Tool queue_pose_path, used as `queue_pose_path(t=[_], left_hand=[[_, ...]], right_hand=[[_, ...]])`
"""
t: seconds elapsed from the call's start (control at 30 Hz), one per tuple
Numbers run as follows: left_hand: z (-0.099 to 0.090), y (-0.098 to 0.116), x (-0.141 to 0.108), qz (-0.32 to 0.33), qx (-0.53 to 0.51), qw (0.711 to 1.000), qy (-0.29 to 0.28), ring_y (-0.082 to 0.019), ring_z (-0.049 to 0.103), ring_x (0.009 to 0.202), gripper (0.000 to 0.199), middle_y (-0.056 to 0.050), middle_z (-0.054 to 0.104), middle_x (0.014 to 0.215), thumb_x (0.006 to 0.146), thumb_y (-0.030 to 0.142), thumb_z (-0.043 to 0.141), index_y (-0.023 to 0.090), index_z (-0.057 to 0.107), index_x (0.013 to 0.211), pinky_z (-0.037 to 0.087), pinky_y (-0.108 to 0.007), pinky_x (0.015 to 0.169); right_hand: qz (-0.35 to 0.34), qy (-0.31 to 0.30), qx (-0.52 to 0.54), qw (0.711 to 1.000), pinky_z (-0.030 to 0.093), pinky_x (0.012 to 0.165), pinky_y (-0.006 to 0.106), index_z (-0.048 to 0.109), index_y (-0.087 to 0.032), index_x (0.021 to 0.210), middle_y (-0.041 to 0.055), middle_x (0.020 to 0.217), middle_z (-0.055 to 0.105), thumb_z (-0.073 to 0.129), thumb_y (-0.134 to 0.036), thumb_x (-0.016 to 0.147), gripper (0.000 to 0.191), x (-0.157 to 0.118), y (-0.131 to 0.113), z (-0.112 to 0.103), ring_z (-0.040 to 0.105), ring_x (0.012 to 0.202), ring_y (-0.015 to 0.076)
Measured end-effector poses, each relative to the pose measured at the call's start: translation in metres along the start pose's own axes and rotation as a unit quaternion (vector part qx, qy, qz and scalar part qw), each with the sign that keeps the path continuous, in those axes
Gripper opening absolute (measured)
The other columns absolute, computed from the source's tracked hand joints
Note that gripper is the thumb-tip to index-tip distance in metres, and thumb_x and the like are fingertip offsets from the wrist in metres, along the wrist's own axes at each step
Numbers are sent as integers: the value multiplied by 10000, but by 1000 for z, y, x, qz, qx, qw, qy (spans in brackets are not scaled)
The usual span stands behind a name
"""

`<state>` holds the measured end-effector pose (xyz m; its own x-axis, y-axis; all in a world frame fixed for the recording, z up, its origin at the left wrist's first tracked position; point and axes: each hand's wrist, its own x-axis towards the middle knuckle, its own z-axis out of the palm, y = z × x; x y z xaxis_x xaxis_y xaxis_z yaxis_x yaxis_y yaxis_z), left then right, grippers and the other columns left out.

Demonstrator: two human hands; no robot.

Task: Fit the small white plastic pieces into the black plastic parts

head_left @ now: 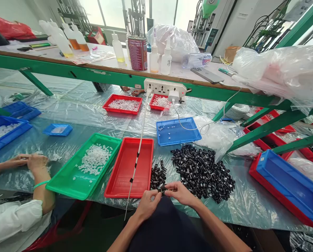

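My left hand (pixel 149 203) and my right hand (pixel 178 192) meet in front of my lap, near the table's front edge. Between their fingertips is a small black part (pixel 162 189), pinched from both sides. It resembles the loose pieces nearby, black with a shiny, light-coloured bit; finer detail is too small to tell. Just beyond my hands lies a small pile of black parts (pixel 158 174). A much larger heap of black parts (pixel 202 171) spreads to the right. Left of my hands stands a red tray (pixel 116 182), with a white cord (pixel 136 159) hanging across it.
A green tray (pixel 64 178) of white pieces stands left, beside a co-worker's hands (pixel 31 161). Behind are a blue tray (pixel 178 140) and a red tray (pixel 111 109). Stacked trays (pixel 290 185) stand right. A shelf (pixel 93 75) with a power strip (pixel 161 87) crosses above.
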<state>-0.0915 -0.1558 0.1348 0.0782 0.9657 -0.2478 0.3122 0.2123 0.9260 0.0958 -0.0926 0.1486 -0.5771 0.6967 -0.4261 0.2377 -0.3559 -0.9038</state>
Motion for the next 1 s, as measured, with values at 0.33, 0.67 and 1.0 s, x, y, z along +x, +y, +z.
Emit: queue_pose_path(t=[0.33,0.67,1.0], left_hand=[[14,-10,5,-97,-265,956,-73,-83,234,482,527,70,290,534,754,692,532,215,376,590,181,-251,483],[15,-12,3,-91,-278,953,-78,-70,192,445,422,83,252,500,764,560,512,225,351,562,155,-247,462],[15,-16,6,-53,-119,990,51,-106,263,499,303,50,272,520,738,380,492,225,338,528,170,-265,499]], right_hand=[[-50,67,3,996,366,566,250,743,-171,827,-6,626,614,670,-425,804,265,-6,18,14,503,579,138],[-42,83,2,996,339,544,252,749,-178,829,-12,607,587,653,-375,800,221,-8,15,21,470,550,129],[-38,133,7,990,313,506,244,761,-160,905,-6,583,579,653,-397,793,284,-4,13,33,438,521,122]])
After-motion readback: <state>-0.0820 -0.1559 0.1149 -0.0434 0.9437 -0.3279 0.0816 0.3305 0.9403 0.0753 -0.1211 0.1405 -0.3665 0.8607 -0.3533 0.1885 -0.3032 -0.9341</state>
